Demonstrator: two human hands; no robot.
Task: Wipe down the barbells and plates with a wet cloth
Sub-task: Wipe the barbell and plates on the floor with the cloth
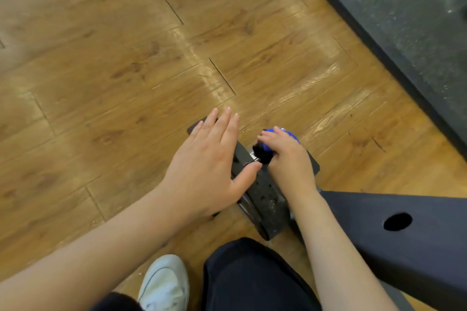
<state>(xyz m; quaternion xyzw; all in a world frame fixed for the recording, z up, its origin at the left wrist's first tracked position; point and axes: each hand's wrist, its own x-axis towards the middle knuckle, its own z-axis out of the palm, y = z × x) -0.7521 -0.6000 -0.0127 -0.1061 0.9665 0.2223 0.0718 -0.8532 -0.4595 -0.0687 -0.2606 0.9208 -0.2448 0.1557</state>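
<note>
A black weight plate (262, 199) stands on edge on the wooden floor, seen from above, with a short black bar end (261, 154) poking out of its middle. My left hand (209, 161) lies flat against the plate's left face, fingers straight, thumb touching near the hub. My right hand (288, 154) grips a blue cloth (270, 134) and presses it on the bar end. Most of the cloth is hidden under my fingers.
A dark grey metal frame beam (404, 235) with an oval hole runs to the right of the plate. A dark rubber mat (409, 33) covers the upper right. My knee in dark trousers (252, 275) and a white shoe (164, 285) are below.
</note>
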